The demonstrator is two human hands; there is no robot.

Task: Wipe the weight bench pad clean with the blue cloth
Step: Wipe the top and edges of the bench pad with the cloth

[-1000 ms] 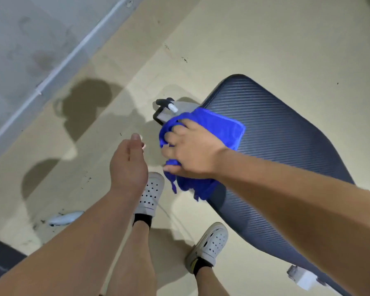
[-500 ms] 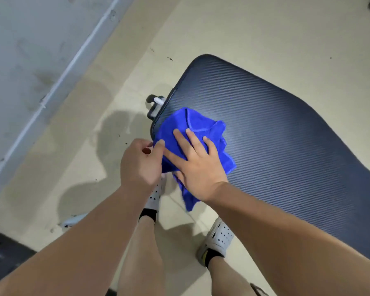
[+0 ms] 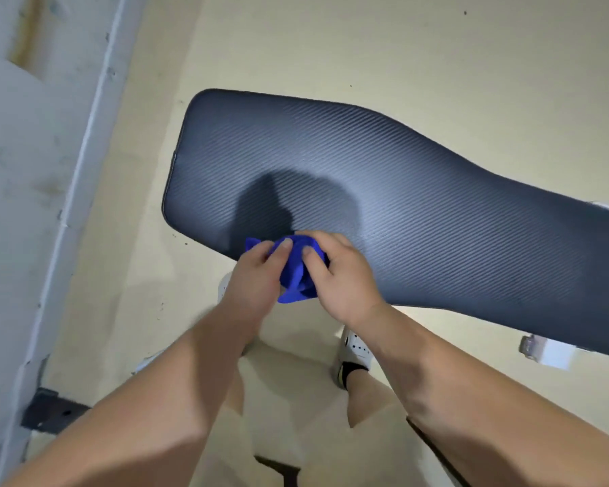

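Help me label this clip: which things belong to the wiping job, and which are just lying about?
Job: blue cloth, weight bench pad, left hand, right hand, both gripping the cloth.
Lying about: black bracket by the wall, white bench fitting.

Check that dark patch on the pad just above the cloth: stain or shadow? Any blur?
Head view: the patch looks like a shadow, soft-edged, the pad's ribbing showing through it; head view: wide-angle distortion bows the pad's long edges; head view: the bracket at right is smeared, the cloth, left hand and right hand fairly sharp.
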